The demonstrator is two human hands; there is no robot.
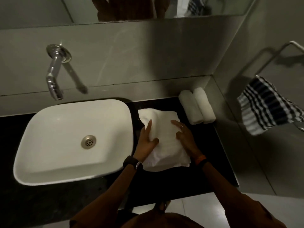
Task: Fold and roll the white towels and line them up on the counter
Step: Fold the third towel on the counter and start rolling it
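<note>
A white towel (166,137) lies folded into a long strip on the black counter (212,155), right of the sink. My left hand (148,139) grips the towel's left edge, thumb tucked under a fold and fingers laid flat along it. My right hand (185,134) rests flat on the towel's right side, fingers pointing toward the wall. Two rolled white towels (196,106) lie side by side, touching, at the counter's back right corner.
A white basin (49,145) fills the counter's left part, with a chrome wall spout (54,76) above it. A blue-and-white checked cloth (268,106) hangs from a rail on the right wall. A mirror runs along the top.
</note>
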